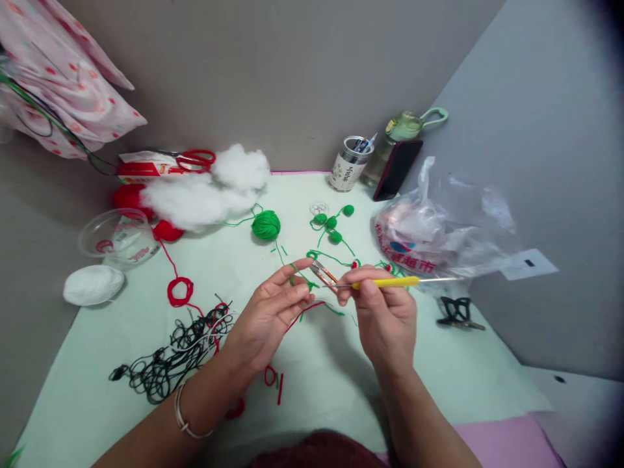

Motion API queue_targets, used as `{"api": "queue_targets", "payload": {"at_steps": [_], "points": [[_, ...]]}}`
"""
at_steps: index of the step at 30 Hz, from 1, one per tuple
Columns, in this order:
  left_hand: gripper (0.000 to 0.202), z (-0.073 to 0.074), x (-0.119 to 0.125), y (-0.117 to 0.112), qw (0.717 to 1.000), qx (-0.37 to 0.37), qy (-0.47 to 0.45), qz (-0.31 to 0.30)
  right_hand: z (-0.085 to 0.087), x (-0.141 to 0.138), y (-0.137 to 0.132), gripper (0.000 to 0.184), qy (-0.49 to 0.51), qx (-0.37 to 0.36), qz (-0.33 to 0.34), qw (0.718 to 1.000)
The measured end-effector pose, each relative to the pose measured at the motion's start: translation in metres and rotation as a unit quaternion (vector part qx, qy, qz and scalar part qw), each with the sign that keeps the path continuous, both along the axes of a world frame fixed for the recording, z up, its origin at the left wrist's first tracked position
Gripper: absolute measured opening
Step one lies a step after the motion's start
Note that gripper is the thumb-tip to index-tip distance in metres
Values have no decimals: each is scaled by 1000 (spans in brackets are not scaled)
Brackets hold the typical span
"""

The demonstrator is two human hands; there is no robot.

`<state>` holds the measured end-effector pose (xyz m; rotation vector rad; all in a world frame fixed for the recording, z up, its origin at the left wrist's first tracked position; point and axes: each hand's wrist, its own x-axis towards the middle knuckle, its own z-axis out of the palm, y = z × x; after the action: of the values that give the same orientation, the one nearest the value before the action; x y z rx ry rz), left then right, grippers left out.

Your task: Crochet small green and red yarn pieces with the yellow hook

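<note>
Between thumb and fingers, my left hand [273,309] pinches a small piece of green yarn [312,285], with a strand looped over the index finger. My right hand [385,312] grips a crochet hook [390,283] with a yellow handle; its thin metal tip points left and reaches the green yarn. Whether the tip is inside a stitch is too small to tell. Just behind the hands lie thread snips [324,274] with orange-brown handles. A green yarn ball [266,225] sits farther back, and small green crocheted pieces [331,222] lie to its right.
Tangled black cord [170,357] lies left of my left hand. White stuffing [205,195], red scissors [196,160] and a clear plastic lid [116,234] are at the back left. A pen tin [345,169], a phone [397,170] and a plastic bag [419,227] stand at the back right.
</note>
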<state>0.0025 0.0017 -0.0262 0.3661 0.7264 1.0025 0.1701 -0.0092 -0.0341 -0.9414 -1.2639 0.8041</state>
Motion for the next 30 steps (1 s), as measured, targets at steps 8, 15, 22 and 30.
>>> {"api": "queue_targets", "payload": {"at_steps": [8, 15, 22, 30], "points": [[58, -4, 8, -10, 993, 67, 91, 27, 0, -9, -6, 24, -170, 77, -18, 982], [57, 1, 7, -7, 992, 58, 107, 27, -6, -2, 0, 17, 1, -61, 34, 998], [64, 1, 7, -8, 992, 52, 109, 18, -5, -2, -3, 13, -8, -65, 51, 997], [20, 0, 5, -4, 999, 15, 44, -20, -6, -3, -3, 13, 5, -38, -30, 999]]}}
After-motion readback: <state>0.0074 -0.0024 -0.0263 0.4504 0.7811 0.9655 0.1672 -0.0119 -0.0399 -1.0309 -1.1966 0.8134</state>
